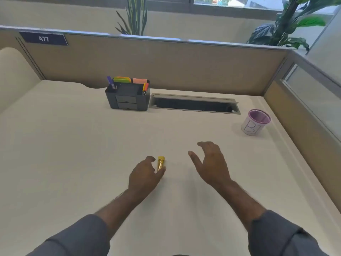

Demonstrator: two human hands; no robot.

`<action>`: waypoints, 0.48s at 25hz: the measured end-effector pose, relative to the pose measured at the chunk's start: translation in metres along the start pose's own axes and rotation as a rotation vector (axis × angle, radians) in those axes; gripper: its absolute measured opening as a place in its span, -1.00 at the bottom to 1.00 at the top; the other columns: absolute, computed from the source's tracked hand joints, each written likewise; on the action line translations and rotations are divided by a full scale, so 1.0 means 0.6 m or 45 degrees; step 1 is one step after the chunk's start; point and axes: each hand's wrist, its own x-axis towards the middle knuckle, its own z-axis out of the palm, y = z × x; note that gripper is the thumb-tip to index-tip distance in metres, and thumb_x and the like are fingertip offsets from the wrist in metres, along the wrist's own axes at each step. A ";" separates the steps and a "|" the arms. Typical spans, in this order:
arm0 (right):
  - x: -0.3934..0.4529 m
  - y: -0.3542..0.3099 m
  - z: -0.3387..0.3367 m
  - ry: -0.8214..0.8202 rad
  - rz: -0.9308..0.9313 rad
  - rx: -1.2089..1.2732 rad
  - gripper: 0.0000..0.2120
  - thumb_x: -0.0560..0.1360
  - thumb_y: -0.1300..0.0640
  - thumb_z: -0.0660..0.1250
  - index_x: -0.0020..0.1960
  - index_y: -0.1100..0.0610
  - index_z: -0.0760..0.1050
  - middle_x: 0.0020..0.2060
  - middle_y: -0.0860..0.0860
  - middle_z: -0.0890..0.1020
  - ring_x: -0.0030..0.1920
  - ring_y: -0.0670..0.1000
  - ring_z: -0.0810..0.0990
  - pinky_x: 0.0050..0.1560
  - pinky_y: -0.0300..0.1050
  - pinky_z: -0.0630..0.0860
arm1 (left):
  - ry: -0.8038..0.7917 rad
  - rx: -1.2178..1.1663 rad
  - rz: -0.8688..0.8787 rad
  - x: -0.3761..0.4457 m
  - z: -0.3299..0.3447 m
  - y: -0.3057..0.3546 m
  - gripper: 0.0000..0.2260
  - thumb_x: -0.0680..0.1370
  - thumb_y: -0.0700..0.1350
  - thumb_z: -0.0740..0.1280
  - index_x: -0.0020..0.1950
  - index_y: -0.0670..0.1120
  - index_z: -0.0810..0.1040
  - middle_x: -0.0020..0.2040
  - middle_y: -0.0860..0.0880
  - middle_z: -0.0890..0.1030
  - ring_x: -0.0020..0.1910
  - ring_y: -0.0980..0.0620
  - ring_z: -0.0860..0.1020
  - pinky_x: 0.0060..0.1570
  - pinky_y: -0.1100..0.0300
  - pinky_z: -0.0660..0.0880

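A short yellow marker (161,163) with a clip sits at the middle of the white desk (73,145). My left hand (144,175) holds its near end: the thumb lies over the lower part and the index finger curls just left of the tip. The marker's lower end is hidden by the thumb. My right hand (210,163) hovers a little to the right of the marker, fingers spread and relaxed, holding nothing.
A black desk organizer (127,97) with pens and sticky notes stands at the back centre. Next to it is an open cable slot (193,105). A purple mesh cup (255,124) stands at the right. Partition walls (166,65) close the back and right.
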 end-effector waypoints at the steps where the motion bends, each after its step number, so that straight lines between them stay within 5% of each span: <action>1: -0.005 0.000 0.010 -0.043 0.010 0.043 -0.54 0.55 -0.15 0.26 0.27 0.16 0.50 0.19 0.08 0.58 0.25 0.10 0.47 0.24 -0.02 0.38 | -0.019 -0.036 -0.049 0.001 0.003 0.002 -0.48 0.46 0.27 0.34 0.31 0.01 0.46 -0.11 0.09 0.64 -0.04 0.03 0.59 -0.17 0.13 0.42; 4: -0.022 0.001 0.034 -0.218 0.024 0.105 -0.55 0.55 -0.18 0.23 0.26 0.12 0.50 0.15 0.03 0.59 0.22 0.05 0.48 0.22 -0.03 0.42 | -0.060 -0.069 -0.156 0.005 0.019 0.006 -0.50 0.43 0.25 0.39 0.26 -0.01 0.51 -0.11 0.06 0.69 -0.01 0.00 0.63 -0.16 0.13 0.45; 8: -0.016 0.005 0.052 -0.271 0.162 0.326 -0.58 0.54 -0.18 0.26 0.24 0.09 0.52 0.07 -0.03 0.59 0.10 -0.04 0.52 0.09 -0.15 0.46 | -0.091 -0.077 -0.166 0.020 0.027 0.008 -0.79 0.47 0.04 0.39 0.00 -0.05 0.65 -0.16 0.04 0.67 -0.10 -0.02 0.63 -0.15 0.12 0.53; 12: -0.009 -0.012 0.073 -0.316 0.375 0.545 -0.64 0.52 -0.10 0.34 0.18 0.11 0.55 -0.05 -0.04 0.63 -0.08 -0.09 0.58 -0.08 -0.25 0.47 | -0.079 -0.354 -0.106 0.012 0.024 0.028 -0.90 0.52 -0.01 0.39 -0.05 0.02 0.68 -0.17 0.12 0.69 -0.13 0.06 0.64 -0.13 0.18 0.51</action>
